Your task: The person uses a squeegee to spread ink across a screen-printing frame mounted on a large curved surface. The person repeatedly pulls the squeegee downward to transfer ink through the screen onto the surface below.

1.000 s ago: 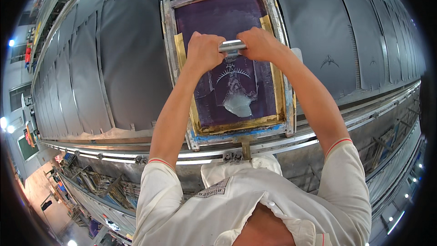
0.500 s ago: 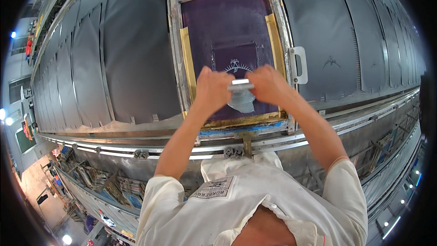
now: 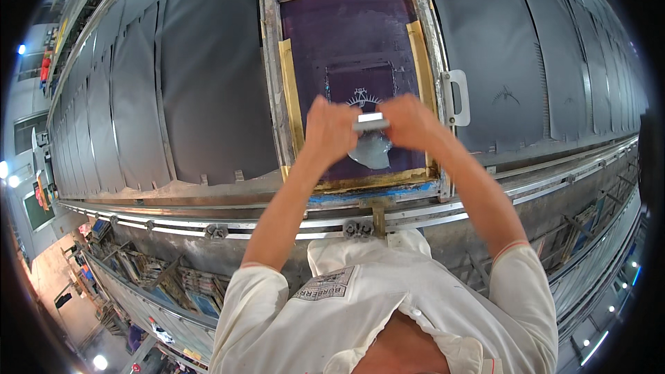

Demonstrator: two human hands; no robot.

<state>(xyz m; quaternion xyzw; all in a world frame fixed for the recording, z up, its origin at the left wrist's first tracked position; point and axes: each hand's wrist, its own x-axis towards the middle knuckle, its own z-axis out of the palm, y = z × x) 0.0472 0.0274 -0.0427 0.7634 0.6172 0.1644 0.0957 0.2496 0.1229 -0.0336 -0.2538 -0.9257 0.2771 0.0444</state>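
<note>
A framed printing screen (image 3: 271, 76) with purple mesh and yellow tape along its sides lies on a long dark table. Both hands grip a squeegee (image 3: 370, 122) with a pale metal handle, held across the lower part of the mesh. My left hand (image 3: 331, 131) holds its left end and my right hand (image 3: 410, 121) holds its right end. A smear of white ink (image 3: 373, 154) sits just below the squeegee. A white printed design (image 3: 361, 99) shows on the mesh just above the hands.
Dark grey fabric panels (image 3: 201, 90) lie in rows left and right of the screen. A white handle (image 3: 457, 97) sticks out of the frame's right side. A metal rail (image 3: 277, 218) runs along the table's near edge, with stacked frames (image 3: 159, 280) stored underneath.
Both hands have pulled the squeegee down the mesh from near its top toward the near edge, uncovering the white design. The white ink has gathered below the blade.
</note>
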